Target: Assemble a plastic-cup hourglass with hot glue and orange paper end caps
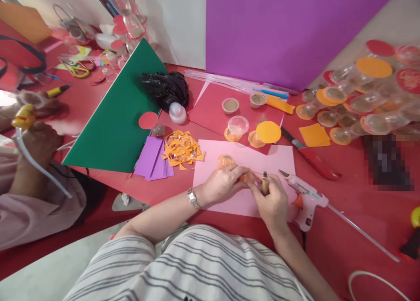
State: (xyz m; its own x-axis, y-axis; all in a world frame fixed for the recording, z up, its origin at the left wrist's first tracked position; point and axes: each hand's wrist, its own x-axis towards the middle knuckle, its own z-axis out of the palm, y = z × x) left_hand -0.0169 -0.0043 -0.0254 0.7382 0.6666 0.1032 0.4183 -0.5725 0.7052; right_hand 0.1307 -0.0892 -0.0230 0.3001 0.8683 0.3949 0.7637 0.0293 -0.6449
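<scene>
Over the pink sheet (210, 196), my left hand (219, 185) and my right hand (272, 200) meet with their fingers closed around a small clear plastic cup (246, 177) that looks orange. A short wooden-handled tool (265, 185) with a metal end sticks up from my right hand; its other end is hidden. Just beyond my left fingers, another orange-tinted plastic cup (226, 161) rests on the sheet. To the right of my right hand lies a pink glue gun (306, 200), a long clear glue stick (364, 235) projecting from its back.
Left are orange paper scraps (182, 148), purple cards (151, 161), a black plastic bag (170, 89) and a leaning green board (111, 117). A red cutter (318, 163) and stacked plastic-cup hourglasses (354, 99) stand right. At far left, another person's hand (39, 143) holds a yellow glue gun (24, 116).
</scene>
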